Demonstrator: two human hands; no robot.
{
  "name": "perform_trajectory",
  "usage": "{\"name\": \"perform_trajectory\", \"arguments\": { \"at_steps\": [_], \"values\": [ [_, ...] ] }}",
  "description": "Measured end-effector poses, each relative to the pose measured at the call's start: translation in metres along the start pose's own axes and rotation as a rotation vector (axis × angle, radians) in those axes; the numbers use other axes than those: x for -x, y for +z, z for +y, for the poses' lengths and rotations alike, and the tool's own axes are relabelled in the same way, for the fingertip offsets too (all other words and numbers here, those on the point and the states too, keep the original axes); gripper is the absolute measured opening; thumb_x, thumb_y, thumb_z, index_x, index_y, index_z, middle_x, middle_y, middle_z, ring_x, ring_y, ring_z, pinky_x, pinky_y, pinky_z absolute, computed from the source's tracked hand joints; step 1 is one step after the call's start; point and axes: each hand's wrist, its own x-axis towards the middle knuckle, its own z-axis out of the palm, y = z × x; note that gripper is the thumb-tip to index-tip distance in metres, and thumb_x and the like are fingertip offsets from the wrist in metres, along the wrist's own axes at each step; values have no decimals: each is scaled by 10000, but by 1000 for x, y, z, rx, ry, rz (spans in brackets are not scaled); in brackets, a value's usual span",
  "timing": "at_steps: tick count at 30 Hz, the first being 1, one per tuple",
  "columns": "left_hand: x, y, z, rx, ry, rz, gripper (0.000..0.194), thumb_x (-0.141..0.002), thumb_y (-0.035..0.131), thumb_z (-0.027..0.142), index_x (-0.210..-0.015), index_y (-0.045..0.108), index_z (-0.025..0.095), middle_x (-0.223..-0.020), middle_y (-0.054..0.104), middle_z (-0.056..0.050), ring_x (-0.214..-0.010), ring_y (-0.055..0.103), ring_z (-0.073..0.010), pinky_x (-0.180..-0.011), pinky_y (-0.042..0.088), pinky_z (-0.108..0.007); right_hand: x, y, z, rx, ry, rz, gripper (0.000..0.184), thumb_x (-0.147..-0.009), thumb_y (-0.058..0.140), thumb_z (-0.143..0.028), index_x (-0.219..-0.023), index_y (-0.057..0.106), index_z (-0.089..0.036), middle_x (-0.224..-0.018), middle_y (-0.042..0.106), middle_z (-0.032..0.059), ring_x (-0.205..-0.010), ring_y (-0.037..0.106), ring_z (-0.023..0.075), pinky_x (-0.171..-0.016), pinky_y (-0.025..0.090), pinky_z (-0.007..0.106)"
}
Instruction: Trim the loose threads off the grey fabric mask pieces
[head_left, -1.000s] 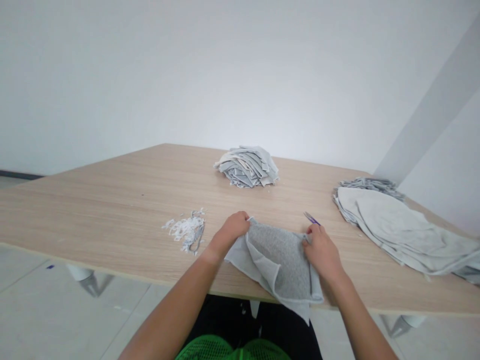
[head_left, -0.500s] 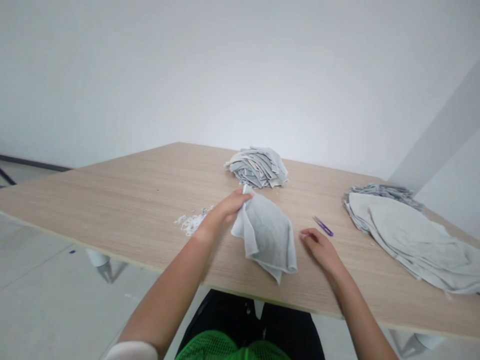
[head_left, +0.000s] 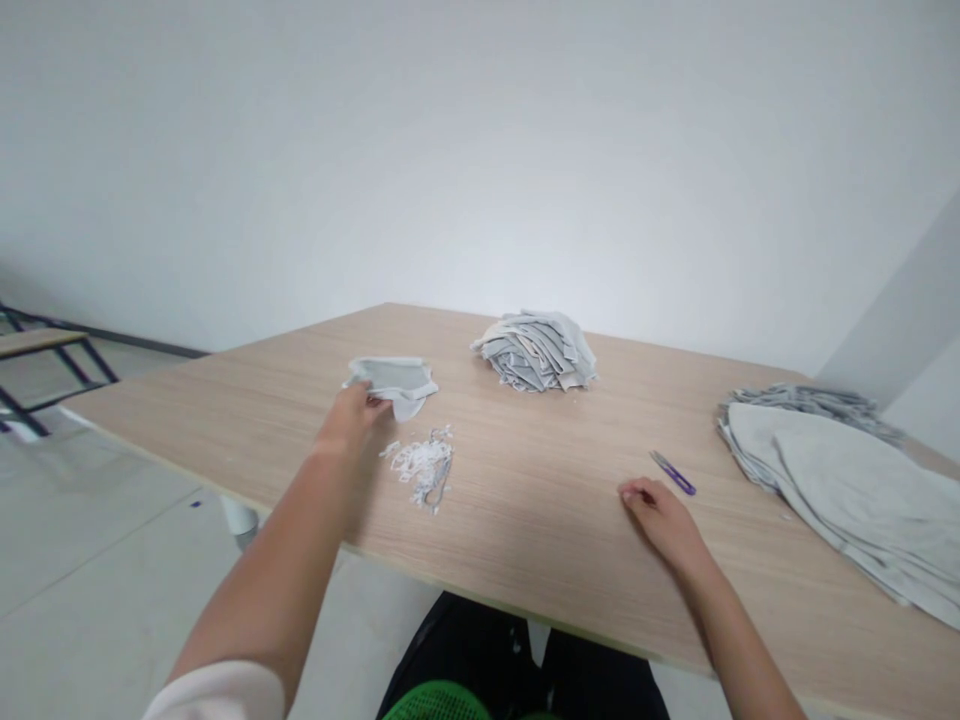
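Observation:
My left hand [head_left: 356,412] has its fingers closed on the near edge of a light grey cloth [head_left: 397,376], at the left part of the table. The cloth lies crumpled and partly folded over itself. Just nearer to me sits a small heap of white scraps [head_left: 421,462], apart from the cloth. On the right, my right hand [head_left: 660,512] rests by the tabletop with its fingers curled and the tips together. Whether anything small is between them, I cannot make out. Close beyond that hand lie purple-handled thread snips [head_left: 673,473], not touched.
A pile of folded grey cloths [head_left: 536,350] stands at the back middle of the wooden table [head_left: 510,560]. More large, flat grey cloths [head_left: 847,480] are stacked at the right. A bench [head_left: 45,342] shows at the far left, and a green mesh item [head_left: 436,702] is at my lap.
My left hand has carried the grey cloth from in front of me to the left, past the white scraps, and lower to the table. My right hand has stayed beside the snips.

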Motion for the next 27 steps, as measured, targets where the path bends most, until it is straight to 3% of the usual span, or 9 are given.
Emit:
{"name": "perform_trajectory", "arguments": {
  "at_steps": [3,7,10,13,15,18,20,23,27],
  "values": [
    [-10,7,-6,58,-78,146,65,-955,565,119,-958,539,178,-731,539,26,-646,564,-125,-699,562,-283,-2,0,-1,-2,-3,-12,305,-913,514,-433,-948,730,-220,-1007,721,88,-993,651,278,-936,490,417],
    [-15,46,25,61,107,143,56,-967,596,171,-1001,555,189,-735,546,44,-646,532,-104,-715,536,-235,-7,-2,-15,-65,15,-107,333,-922,506,-439,-1008,723,-200,-885,700,56,-856,638,240,-822,488,370],
    [13,79,65,104,296,-93,116,-961,632,268,-1042,589,196,-761,609,18,-703,605,-125,-707,541,-222,-11,-6,-41,-140,-28,-194,344,-920,526,-444,-1052,717,-191,-843,676,37,-804,615,216,-778,484,344],
    [65,102,94,94,292,-472,249,-904,700,331,-1084,624,176,-826,671,-25,-779,671,-179,-718,564,-275,-17,-15,-74,-272,-132,-227,357,-911,597,-487,-1089,708,-198,-1002,709,63,-985,643,233,-920,493,363],
    [101,111,100,26,254,-698,314,-858,736,340,-1090,655,145,-861,689,-48,-816,686,-211,-721,560,-294,-21,-24,-94,-395,-146,-160,407,-894,651,-506,-1189,681,-227,-1209,694,79,-1154,628,249,-1018,479,380],
    [144,118,91,-150,204,-976,378,-818,771,379,-1090,686,131,-937,711,-72,-861,680,-229,-711,531,-282,-24,-37,-118,-595,-157,-67,579,-874,717,-512,-1393,573,-299,-1490,565,80,-1354,549,258,-1121,443,413],
    [164,123,79,-268,195,-1096,390,-822,767,420,-1098,697,154,-968,712,-54,-893,668,-217,-714,506,-259,-22,-43,-130,-691,-169,-104,683,-867,748,-513,-1479,508,-329,-1567,508,67,-1432,495,263,-1170,413,434],
    [185,135,63,-358,175,-1289,400,-867,719,475,-1145,696,189,-1050,712,-39,-941,644,-203,-736,487,-250,-11,-48,-141,-819,-135,-278,702,-872,768,-519,-1501,518,-331,-1543,552,48,-1430,512,271,-1191,407,436],
    [196,154,45,-322,224,-1425,402,-916,659,505,-1152,691,181,-1099,714,-60,-1022,628,-229,-868,510,-315,1,-49,-137,-860,44,-570,636,-824,831,-527,-1372,669,-248,-1285,737,84,-1134,718,303,-1045,536,449]
  ]
}}
